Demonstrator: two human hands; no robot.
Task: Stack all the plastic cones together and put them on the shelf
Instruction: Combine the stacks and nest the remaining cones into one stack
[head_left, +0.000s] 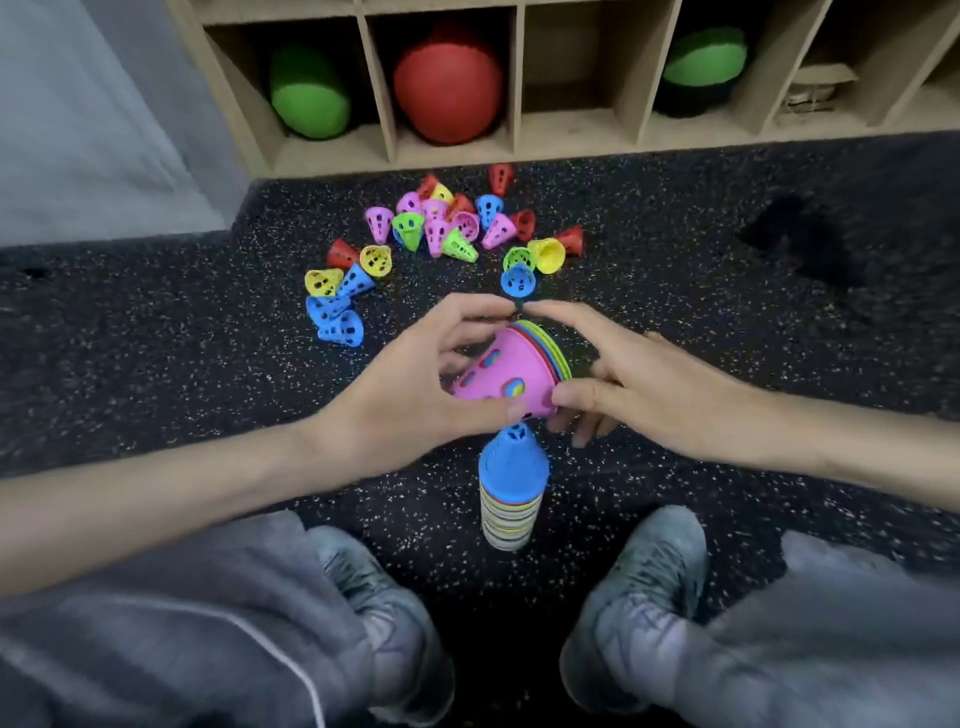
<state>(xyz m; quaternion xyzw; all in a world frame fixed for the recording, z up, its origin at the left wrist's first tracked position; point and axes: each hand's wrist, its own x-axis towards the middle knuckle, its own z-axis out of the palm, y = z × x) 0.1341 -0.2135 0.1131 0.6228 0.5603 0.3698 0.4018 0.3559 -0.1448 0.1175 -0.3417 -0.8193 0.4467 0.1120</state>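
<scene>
- Loose cones (441, 228) lie scattered on the floor (156, 338) at 12 o'clock, before the shelf (519, 140).
- My left hand (415, 395) grips the pink nest (511, 371), tilted.
- Tall stack (511, 493) stands upright at 6 o'clock.
- My right hand (639, 384) pinches the nest's rim.

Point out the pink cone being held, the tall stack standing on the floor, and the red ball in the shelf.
pink cone (511, 371), head view, on its side wall.
tall stack (511, 486), head view, on the blue top cone.
red ball (448, 85), head view, on its front face.
</scene>
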